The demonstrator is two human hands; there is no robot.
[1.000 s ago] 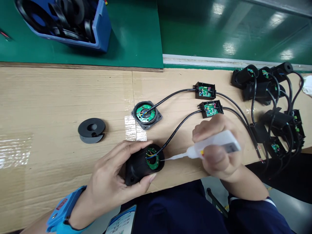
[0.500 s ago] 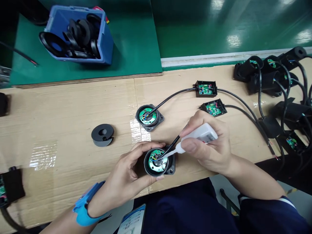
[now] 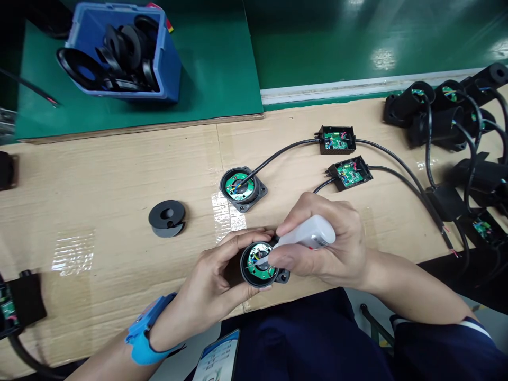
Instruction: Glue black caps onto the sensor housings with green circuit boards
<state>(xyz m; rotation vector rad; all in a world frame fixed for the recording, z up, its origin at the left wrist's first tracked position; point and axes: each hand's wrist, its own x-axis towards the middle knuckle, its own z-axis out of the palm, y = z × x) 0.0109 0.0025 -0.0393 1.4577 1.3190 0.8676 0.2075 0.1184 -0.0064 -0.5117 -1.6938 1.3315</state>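
My left hand (image 3: 222, 278) is closed around a black round housing (image 3: 245, 272), which has a green circuit board (image 3: 265, 271) with small wires inside. In my right hand (image 3: 329, 248) is a white squeeze bottle (image 3: 307, 233), tilted down to the left. Its thin nozzle reaches into the housing, over the board's middle; whether the tip touches the board I cannot tell. Behind lies a second housing (image 3: 242, 189) with a board, cabled to an open black box (image 3: 337, 140). Another open box (image 3: 350, 173) sits just beyond my right hand, which hides part of its cable.
A grey-black slotted disc pair (image 3: 167, 217) lies on the cardboard (image 3: 119, 185). At back left a blue bin (image 3: 169, 69) of black rings stands on a green board (image 3: 216, 58). Several black housings with cables (image 3: 436, 116) crowd the right. A black box (image 3: 27, 301) lies at left.
My right hand has moved left and slightly down with the squeeze bottle, its nozzle now further left over the board. The housing in my left hand has shifted slightly right.
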